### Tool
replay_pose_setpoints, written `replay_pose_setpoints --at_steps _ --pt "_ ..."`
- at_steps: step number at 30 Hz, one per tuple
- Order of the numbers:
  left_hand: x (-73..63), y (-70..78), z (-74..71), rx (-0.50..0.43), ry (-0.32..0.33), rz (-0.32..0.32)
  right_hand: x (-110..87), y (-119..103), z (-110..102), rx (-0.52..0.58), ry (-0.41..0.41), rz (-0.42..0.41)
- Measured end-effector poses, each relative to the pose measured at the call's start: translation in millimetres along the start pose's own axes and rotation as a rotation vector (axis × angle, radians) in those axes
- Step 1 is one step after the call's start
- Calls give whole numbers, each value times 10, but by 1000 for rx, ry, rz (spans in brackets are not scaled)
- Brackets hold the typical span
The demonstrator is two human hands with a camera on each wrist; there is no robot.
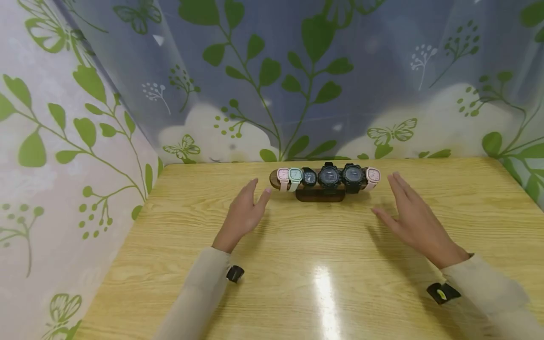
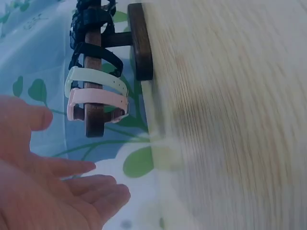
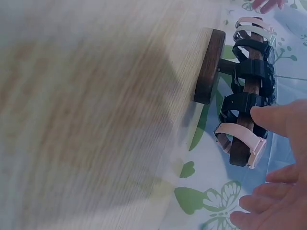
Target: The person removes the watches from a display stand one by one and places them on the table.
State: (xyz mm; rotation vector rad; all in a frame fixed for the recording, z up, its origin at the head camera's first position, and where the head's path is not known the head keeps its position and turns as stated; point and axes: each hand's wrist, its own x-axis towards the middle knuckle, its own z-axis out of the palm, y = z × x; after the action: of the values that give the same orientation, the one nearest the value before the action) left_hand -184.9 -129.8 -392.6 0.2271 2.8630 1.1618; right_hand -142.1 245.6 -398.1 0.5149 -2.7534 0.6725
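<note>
"Where was the watch stand (image 1: 320, 195), and what were your fingers up to?"

"It stood near the back of the table (image 1: 293, 245), between my hands, with six watches (image 1: 329, 176) strapped in a row along its bar (image 2: 94, 125). My left hand (image 1: 243, 212) was just off one end, my right hand (image 1: 418, 226) off the other. On both, the fingers lay nearly straight and close together, thumb held apart. I pinched nothing and touched nothing."

"How was that best handled?"

"Evenly, I reckoned: palms facing in, both ends met together, any touch kept to the wood rather than the dials. A pink watch (image 1: 283, 174) sat close to the left end and a second pink watch (image 1: 372, 175) close to the right, so a careless thumb could have nudged either strap."

"And room to move?"

"Tightest behind. The patterned curtain (image 1: 272, 71) rose just past the back edge (image 1: 212, 164), so I judged pushing forward a poor idea. Toward me the wood ran on between my sleeves (image 1: 191, 288), and the leafy side sheet (image 1: 63, 141) was well apart on my left. Drawing anything my way seemed safest."
</note>
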Motion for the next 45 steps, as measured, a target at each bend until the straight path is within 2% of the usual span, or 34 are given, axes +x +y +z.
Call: replay_pose_setpoints --at_steps 4,11,21,26,31,45 --pt "79 -6 23 -108 -19 -73 94 29 18 33 -4 26" --pt "225 12 85 -337 -12 -159 296 58 56 96 -17 73" --pt "391 18 165 -612 0 -206 491 47 99 106 12 51" --pt "428 -2 178 -659 -6 -237 559 45 127 113 -5 56" --pt "442 8 181 -693 16 -229 588 49 143 119 -7 50" --pt "485 14 201 -683 85 -233 586 50 149 136 9 63"
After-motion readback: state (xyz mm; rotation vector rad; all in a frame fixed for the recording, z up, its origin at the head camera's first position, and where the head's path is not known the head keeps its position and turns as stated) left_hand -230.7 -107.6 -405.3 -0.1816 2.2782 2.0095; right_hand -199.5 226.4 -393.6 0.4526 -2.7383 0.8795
